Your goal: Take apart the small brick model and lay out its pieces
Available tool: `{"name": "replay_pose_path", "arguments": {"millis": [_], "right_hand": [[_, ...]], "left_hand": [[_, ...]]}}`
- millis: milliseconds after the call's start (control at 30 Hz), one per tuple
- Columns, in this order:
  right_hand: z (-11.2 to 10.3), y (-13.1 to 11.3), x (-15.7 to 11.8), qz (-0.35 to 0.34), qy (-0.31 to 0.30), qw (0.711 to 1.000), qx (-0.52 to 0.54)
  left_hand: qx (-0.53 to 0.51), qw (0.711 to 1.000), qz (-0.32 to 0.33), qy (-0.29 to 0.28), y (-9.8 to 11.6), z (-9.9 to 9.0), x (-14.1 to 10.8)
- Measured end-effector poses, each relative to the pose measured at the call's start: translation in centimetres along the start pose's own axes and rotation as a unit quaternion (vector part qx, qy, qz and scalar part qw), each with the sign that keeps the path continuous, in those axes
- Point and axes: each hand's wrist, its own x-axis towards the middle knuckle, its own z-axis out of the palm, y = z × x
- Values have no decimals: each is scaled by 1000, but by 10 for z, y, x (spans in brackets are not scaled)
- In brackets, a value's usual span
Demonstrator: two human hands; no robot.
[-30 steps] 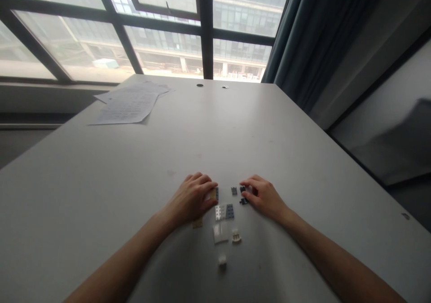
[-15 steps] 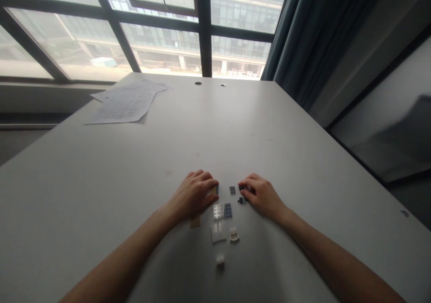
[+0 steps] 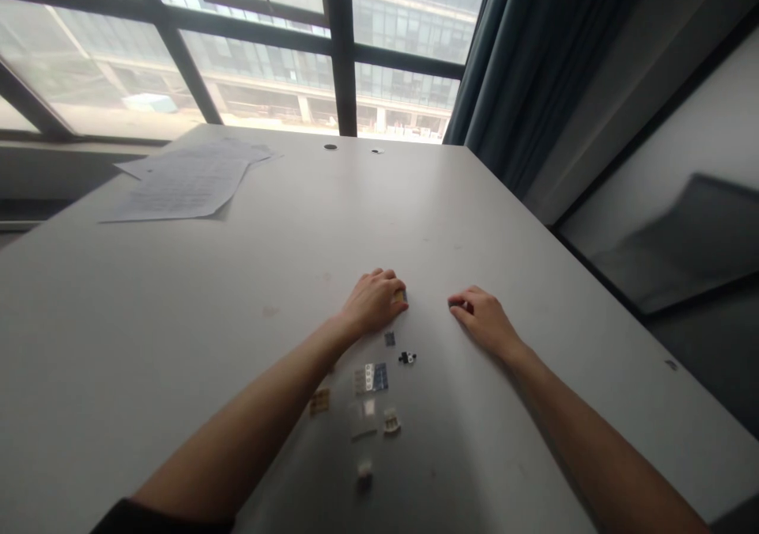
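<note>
One tan block (image 3: 399, 297), head view, is grasped between thumb and fingers of the left hand (image 3: 375, 303), just beyond a small grey plate (image 3: 390, 338) on the white table (image 3: 249, 273). The right hand (image 3: 483, 318), well apart, pinches a dark block (image 3: 455, 304), mostly hidden by the grip. Both blocks are probably light, stiff plastic, sturdy but easily dropped; opposite side edges should give the surest hold.

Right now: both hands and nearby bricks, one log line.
left hand: holding tan brick piece | right hand: pinching dark piece | between forearms: black-white piece, studded blue-white plates
</note>
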Motion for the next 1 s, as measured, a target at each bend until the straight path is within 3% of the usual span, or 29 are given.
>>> {"name": "replay_pose_path", "arguments": {"millis": [200,433,567,667,767,867,1000], "right_hand": [[-2,15,12,0,20,1000,-12],[-3,12,6,5,49,999,-6],[-3,-11,-19,-16,51,998,26],[0,-35,-39,-80,-47,992,88],[10,-52,-48,-119,-105,982,104],[21,-58,-46,-144,-113,979,86],[29,-59,-40,-168,-117,976,70]], "left_hand": [[-13,1000,-7,14,23,17,33],[-43,999,-23,23,22,17,34],[-68,997,-26,38,18,4,13],[-89,996,-2,25,13,-13,-15],[-87,996,13,-30,10,-27,-46],[-77,995,1,-70,9,-28,-67],[-46,997,-7,-55,10,-16,-76]]}}
